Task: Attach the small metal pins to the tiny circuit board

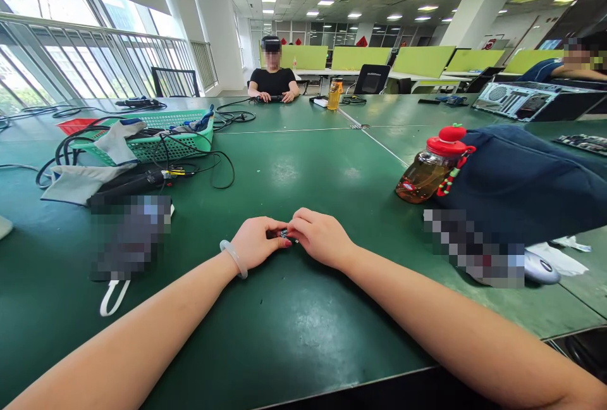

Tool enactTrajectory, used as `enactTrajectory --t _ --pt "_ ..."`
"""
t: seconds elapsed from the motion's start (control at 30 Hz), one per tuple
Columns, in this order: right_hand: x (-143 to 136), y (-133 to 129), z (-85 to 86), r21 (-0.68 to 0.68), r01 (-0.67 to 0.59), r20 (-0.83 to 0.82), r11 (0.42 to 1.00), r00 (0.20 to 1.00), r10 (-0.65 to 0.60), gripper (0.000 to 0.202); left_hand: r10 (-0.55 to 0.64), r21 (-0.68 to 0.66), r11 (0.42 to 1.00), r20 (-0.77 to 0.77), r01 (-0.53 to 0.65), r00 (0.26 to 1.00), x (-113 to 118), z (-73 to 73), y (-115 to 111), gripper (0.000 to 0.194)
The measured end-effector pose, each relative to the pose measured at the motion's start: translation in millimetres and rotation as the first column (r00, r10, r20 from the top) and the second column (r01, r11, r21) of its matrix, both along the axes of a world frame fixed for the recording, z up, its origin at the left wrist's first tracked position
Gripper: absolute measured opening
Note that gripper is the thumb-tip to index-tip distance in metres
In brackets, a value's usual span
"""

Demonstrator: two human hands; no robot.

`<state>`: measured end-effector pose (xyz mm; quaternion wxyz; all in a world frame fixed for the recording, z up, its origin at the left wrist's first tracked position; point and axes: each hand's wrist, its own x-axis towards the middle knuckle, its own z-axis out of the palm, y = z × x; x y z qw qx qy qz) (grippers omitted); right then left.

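Over the middle of the green table (265, 318), my two hands meet around a small dark and silvery piece (284, 233), mostly covered by fingers, so its kind does not show. My left hand (253, 242), with a pale bangle (234, 259) at the wrist, pinches it between thumb and fingers. From the other side my right hand (325, 239) closes on the same piece with curled fingertips. Another small bright bit shows just under the right fingertips.
At left lie a phone-like device (133, 239) and a green basket (190, 141) with cables and gloves. A red-lidded bottle (427, 166), a dark blue bag (531, 182) and a mouse (541, 269) are at right. Across the table sits a person (274, 78); an open computer case (526, 101) stands far right.
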<state>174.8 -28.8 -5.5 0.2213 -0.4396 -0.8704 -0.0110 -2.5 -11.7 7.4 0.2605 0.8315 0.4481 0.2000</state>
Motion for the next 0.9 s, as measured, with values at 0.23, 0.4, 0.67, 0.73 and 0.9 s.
enactTrajectory --t 0.23,0.4,0.67,0.73,0.9 --pt "22 14 2.4 -0.283 -0.03 -0.145 0.959 0.989 -0.011 0.01 0.096 -0.078 0.992 -0.018 -0.097 0.995 -3 -0.5 3 0.037" --pt "23 14 1.4 -0.299 -0.072 -0.11 0.951 0.993 0.041 0.018 0.125 -0.087 0.988 -0.013 -0.126 0.992 -4 -2.6 5 0.037" --pt "8 7 -5.6 -0.206 -0.035 -0.032 0.978 0.999 0.029 0.012 0.157 -0.093 0.983 -0.011 -0.158 0.987 -2 -2.4 6 0.038" --pt "9 7 -5.5 -0.175 -0.03 -0.063 0.984 0.998 0.019 0.012 0.158 -0.103 0.982 -0.003 -0.158 0.987 -2 -2.5 6 0.038" --pt "9 7 -4.3 -0.152 -0.039 -0.087 0.988 0.996 0.026 0.012 0.157 -0.118 0.981 0.011 -0.154 0.988 -3 -2.9 6 0.038"
